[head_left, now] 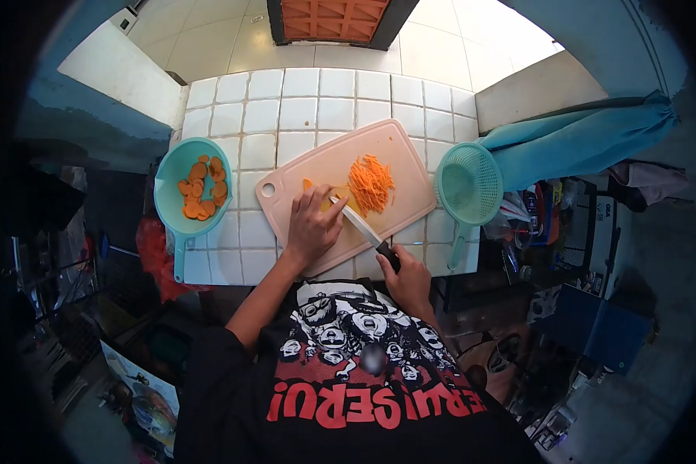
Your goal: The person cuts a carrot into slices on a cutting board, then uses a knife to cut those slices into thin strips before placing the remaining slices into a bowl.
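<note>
My right hand [408, 280] is wrapped around the black handle of a kitchen knife [361, 224]. The blade points up and left, its tip end beside the fingers of my left hand [314, 224]. Those fingers are bent and press carrot slices [308, 184] down on the pink cutting board [286, 209]; most of the slices are hidden beneath them. A pile of thin carrot strips [371, 184] lies on the board just right of the blade.
A turquoise strainer [165, 197] with round carrot slices [197, 207] stands on the left of the white tiled counter [298, 114]. On the right sits a green strainer basket [472, 185], its handle toward me. Teal cloth [580, 143] hangs beyond it.
</note>
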`<state>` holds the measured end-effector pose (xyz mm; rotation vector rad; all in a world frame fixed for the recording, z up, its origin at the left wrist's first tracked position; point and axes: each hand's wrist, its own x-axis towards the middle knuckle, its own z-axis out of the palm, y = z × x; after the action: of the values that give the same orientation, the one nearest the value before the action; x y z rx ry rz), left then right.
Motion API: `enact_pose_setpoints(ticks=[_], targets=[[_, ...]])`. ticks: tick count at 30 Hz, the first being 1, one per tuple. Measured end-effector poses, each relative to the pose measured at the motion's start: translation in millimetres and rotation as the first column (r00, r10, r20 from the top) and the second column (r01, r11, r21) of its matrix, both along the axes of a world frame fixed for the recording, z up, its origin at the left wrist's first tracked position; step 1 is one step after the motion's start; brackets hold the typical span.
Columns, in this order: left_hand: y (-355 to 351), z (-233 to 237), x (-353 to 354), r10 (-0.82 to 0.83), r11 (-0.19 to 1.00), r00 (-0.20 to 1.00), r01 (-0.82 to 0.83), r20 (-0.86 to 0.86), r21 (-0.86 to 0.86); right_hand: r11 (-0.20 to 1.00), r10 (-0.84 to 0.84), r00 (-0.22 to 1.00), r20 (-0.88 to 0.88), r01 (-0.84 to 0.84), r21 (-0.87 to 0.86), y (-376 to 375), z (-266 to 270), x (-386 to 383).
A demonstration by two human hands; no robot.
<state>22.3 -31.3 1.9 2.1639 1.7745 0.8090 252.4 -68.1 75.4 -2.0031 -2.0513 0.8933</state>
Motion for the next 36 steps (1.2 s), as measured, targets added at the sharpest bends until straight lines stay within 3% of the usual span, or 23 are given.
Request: enact_pose_setpoints(ticks=[3,5,7,10,14,16,20,27,36], targets=[[-0.7,1.7,-1.3,-0.01,1.0,1.0,0.01,0.009,-0.007,0.998,-0.008,1.0,0.007,0.008,-0.068,-4.8,11.2,11.9],[0.4,2.0,-0.9,0.007,1.0,0.999,-0.008,0.04,0.008,0.976,-0.062,0.998,-0.033,0.054,-0.212,-6.6,16.2,24.1],[1.3,1.4,-0.8,0.023,0.999,0.997,-0.025,0.072,0.022,0.983,-0.06,0.997,-0.051,0.05,-0.177,-10.7,14.9,39.0],[1.3,-0.8,-0.8,0.089,0.995,0.988,-0.095,0.129,0.035,0.949,-0.202,0.931,-0.304,0.109,-0.297,-13.4,-7.9,59.4],[1.9,-2.9,-1.0,0.159,0.986,0.976,-0.164,0.149,0.023,0.936,-0.253,0.89,-0.379,0.126,-0.329,2.0,-12.8,42.7],[2.1,-2.5,-0.1,0.158,0.986,0.976,-0.163,0.15,0.027,0.961,-0.182,0.885,-0.429,0.068,-0.267,9.7,-21.1,28.8],[1.2,-3.2,1.0,0.133,0.99,0.98,-0.137,0.149,0.021,0.987,-0.029,0.936,-0.35,-0.028,-0.158,22.8,-31.1,6.8],[0.2,-5.0,-1.8,0.092,0.994,0.985,-0.099,0.143,0.043,0.96,-0.026,0.974,-0.225,-0.038,-0.277,34.4,-22.8,-5.0],[0.3,-4.8,-1.4,0.086,0.995,0.991,-0.09,0.104,0.034,0.958,-0.001,0.973,-0.232,-0.066,-0.28,40.1,-16.2,-3.5]])
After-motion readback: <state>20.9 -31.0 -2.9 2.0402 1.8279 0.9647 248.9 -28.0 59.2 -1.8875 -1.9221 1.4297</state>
